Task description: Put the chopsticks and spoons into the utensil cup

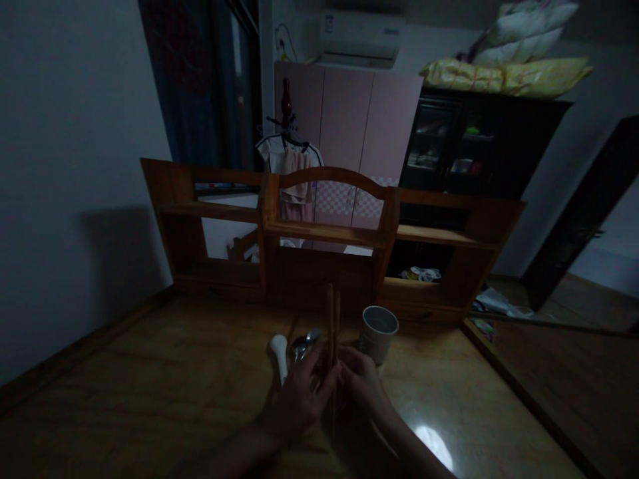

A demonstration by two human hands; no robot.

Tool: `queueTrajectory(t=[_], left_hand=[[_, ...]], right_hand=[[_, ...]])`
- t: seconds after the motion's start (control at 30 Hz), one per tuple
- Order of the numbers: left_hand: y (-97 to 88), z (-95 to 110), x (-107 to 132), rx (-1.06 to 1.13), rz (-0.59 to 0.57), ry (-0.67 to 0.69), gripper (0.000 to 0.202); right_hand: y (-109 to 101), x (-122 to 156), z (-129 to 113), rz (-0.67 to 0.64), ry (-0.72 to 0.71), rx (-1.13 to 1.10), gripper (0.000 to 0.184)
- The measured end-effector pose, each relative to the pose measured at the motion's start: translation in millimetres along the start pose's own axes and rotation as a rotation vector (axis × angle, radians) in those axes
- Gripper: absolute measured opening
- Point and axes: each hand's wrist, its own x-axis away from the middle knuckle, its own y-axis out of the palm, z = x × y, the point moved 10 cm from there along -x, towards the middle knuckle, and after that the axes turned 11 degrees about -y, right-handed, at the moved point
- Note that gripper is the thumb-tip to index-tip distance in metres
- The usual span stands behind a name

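Close together above the wooden surface, my two hands are around a few chopsticks (pixel 330 319) that stand nearly upright. My left hand (pixel 304 389) is closed on them, thumb along their side. From the right, the fingers of my right hand (pixel 363 380) are pinched at the same chopsticks; the dim light hides the exact contact. Just left of the hands lie a white spoon (pixel 278 349) and two metal spoons (pixel 299 346), their lower parts covered by my left hand. A grey metal cup (pixel 379 332) stands upright behind my right hand.
The hands are over a wooden tabletop (pixel 200 372) with a raised edge at right. A wooden shelf unit (pixel 324 233) rises along its back. Beyond it stand a pink wardrobe (pixel 344 120), hanging clothes (pixel 294 163) and a dark cabinet (pixel 464 146). The room is dim.
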Motion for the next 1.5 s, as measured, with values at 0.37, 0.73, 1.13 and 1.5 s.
queueTrajectory(t=[0.37,0.73,1.13,1.5], left_hand=[[20.0,2,1,0.022,-0.117,-0.011,0.022],[32.7,5,-5,-0.018,-0.246,-0.010,0.018],[40.7,-14,-2,0.091,-0.329,-0.196,0.019],[38.6,-11,-4,0.053,-0.318,-0.182,0.016]], right_hand=[[-18,23,-121,0.042,-0.631,0.333,0.019],[-34,25,-112,0.159,-0.636,0.369,0.013],[-25,20,-97,0.076,-0.586,0.392,0.003],[-30,18,-89,0.127,-0.507,0.374,0.006]])
